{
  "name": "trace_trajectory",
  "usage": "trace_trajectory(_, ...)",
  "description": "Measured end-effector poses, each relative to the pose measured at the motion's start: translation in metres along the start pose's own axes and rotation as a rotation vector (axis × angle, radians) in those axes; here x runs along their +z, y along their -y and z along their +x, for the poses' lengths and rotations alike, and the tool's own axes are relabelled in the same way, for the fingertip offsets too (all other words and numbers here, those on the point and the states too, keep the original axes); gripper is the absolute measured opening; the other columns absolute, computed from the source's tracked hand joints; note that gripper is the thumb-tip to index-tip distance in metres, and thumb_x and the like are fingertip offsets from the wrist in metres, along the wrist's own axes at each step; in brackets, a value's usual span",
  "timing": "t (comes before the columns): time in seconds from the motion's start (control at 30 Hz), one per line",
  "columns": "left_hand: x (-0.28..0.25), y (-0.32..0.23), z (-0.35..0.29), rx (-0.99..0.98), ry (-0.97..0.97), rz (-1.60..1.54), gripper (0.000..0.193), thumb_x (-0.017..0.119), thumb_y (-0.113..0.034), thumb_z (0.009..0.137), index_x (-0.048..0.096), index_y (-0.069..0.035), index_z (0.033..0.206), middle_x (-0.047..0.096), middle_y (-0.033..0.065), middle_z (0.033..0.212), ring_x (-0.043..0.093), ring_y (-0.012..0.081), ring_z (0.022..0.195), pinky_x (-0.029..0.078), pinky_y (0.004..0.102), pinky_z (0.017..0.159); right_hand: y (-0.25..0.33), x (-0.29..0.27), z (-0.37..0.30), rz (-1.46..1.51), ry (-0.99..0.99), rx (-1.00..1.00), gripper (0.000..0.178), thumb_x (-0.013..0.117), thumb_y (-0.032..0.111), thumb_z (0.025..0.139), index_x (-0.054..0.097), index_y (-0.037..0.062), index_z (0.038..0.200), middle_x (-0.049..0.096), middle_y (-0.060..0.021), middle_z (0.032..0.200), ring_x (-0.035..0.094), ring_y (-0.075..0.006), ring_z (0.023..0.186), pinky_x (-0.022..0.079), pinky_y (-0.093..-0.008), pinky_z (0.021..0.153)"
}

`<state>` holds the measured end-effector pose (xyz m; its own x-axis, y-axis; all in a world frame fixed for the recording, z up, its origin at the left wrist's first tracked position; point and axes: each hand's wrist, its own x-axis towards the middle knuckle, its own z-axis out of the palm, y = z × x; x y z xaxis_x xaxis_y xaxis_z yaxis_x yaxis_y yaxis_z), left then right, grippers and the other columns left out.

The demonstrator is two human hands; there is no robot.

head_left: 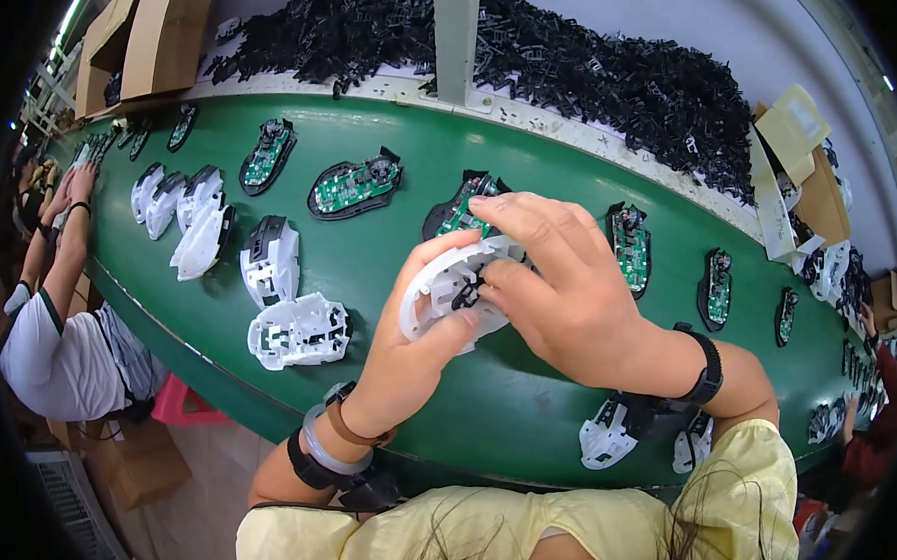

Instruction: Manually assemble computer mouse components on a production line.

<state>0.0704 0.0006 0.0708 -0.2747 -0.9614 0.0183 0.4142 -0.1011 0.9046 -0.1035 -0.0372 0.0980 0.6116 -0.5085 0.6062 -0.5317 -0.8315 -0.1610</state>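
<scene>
My left hand (396, 342) holds a white computer mouse shell (419, 289) above the green table, its hollow inner side turned up. Over the shell, my right hand (574, 300) is closed, with thumb and fingers reaching inside it. They pinch a small black plastic part (466, 295), which is partly hidden by the fingers. Just beyond my hands lies a black mouse base with a green circuit board (456, 215), partly covered by my right fingers. To the left, another white shell (299, 332) rests with its inside up, beside a white and black shell (271, 263).
More mouse bases with circuit boards (354, 187) lie along the green table (425, 421). White shells (201, 226) cluster at left; others (607, 433) lie by my right forearm. Black plastic parts (620, 82) are heaped behind the ledge and post (455, 39). Co-workers' arms (71, 231) show at both sides.
</scene>
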Motion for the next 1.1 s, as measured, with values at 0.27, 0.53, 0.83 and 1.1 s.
trace_trajectory(0.27, 0.003, -0.002, -0.005, 0.073, -0.128, 0.189, 0.047, 0.048, 0.006, 0.082, 0.043, -0.005, 0.127, 0.053, 0.0053, 0.115, 0.053, 0.0108, 0.102, 0.046, 0.025, 0.084, 0.007, 0.002, -0.001, -0.011, 0.051, 0.009, 0.016, 0.07, 0.007, 0.069, 0.059, 0.0012, 0.079, 0.055, -0.018, 0.123, 0.053, -0.0337, 0.112, 0.044, -0.046, 0.088)
trace_trajectory(0.53, 0.003, -0.009, -0.008, 0.03, -0.212, 0.22, 0.045, 0.049, 0.007, 0.079, 0.049, -0.003, 0.123, 0.056, 0.0043, 0.11, 0.055, 0.0104, 0.097, 0.047, 0.0253, 0.082, 0.011, 0.002, 0.002, -0.03, 0.078, 0.016, 0.017, 0.072, 0.011, 0.069, 0.061, 0.002, 0.079, 0.055, -0.0196, 0.123, 0.055, -0.0338, 0.112, 0.046, -0.0453, 0.086)
trace_trajectory(0.83, -0.012, -0.005, -0.01, -0.006, -0.239, 0.186, 0.041, 0.055, 0.006, 0.078, 0.053, 0.001, 0.119, 0.061, 0.0062, 0.104, 0.059, 0.0119, 0.094, 0.049, 0.0257, 0.081, 0.008, 0.007, 0.004, 0.003, 0.038, -0.218, 0.024, 0.07, 0.014, 0.073, 0.061, 0.0033, 0.092, 0.053, -0.0183, 0.126, 0.059, -0.0293, 0.098, 0.05, -0.0356, 0.072)
trace_trajectory(1.1, -0.009, -0.004, -0.007, 0.03, -0.078, 0.179, 0.055, 0.064, -0.003, 0.078, 0.045, -0.001, 0.129, 0.059, 0.0061, 0.111, 0.058, 0.0117, 0.094, 0.049, 0.0247, 0.076, 0.011, 0.018, -0.012, -0.112, 0.023, -0.15, 0.026, 0.064, 0.017, 0.077, 0.06, 0.0026, 0.098, 0.05, -0.0213, 0.13, 0.054, -0.0356, 0.11, 0.05, -0.0372, 0.08)
